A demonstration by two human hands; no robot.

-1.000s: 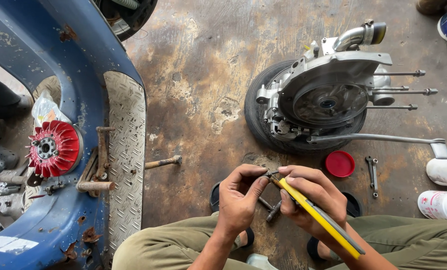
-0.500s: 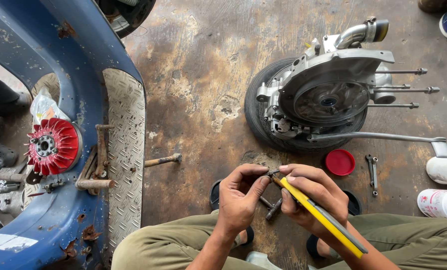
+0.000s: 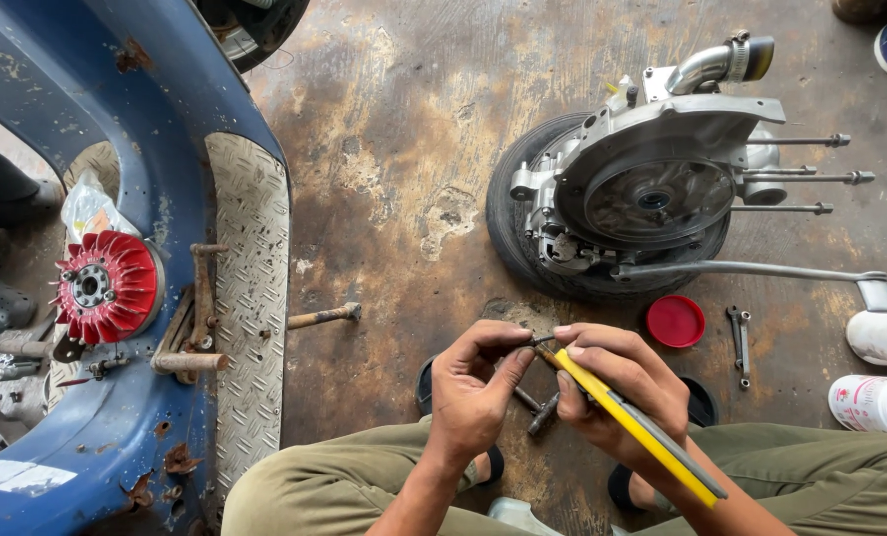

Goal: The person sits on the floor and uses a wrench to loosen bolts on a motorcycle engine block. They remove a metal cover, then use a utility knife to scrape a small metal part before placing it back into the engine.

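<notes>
**A:** What was nearest the camera?

**B:** The person's knees in olive trousers, and both hands between them. The right hand (image 3: pixel 617 382) was closed around a yellow-handled tool (image 3: pixel 634 422), probably a screwdriver, its tip pointed at the other hand. The left hand (image 3: pixel 473 387) had thumb and fingertips pressed together, pinching a small dark part (image 3: pixel 541 341) that met the tool's tip. It was too small to name.

**A:** How far along did the work look?

**B:** Mid-way, I'd judge. A scooter engine (image 3: pixel 652 194) lay stripped on the concrete floor (image 3: pixel 394 179) beyond the hands, resting on its tyre, the round housing open and bare studs sticking out to the side. So the teardown seemed largely done, while loose pieces lay unfitted: two small bolts just below the hands, a spanner (image 3: pixel 738 342) to the right, a rusty pin (image 3: pixel 322 317) to the left.

**A:** Any containers?

**B:** A red lid (image 3: pixel 675 321) lay near the engine, nothing visible in it. A white bottle (image 3: pixel 872 402) lay at the right edge; I couldn't tell its contents. To the left, the blue scooter body (image 3: pixel 96 119) carried a red finned flywheel (image 3: pixel 106 286) and rusty parts on its footboard.
</notes>
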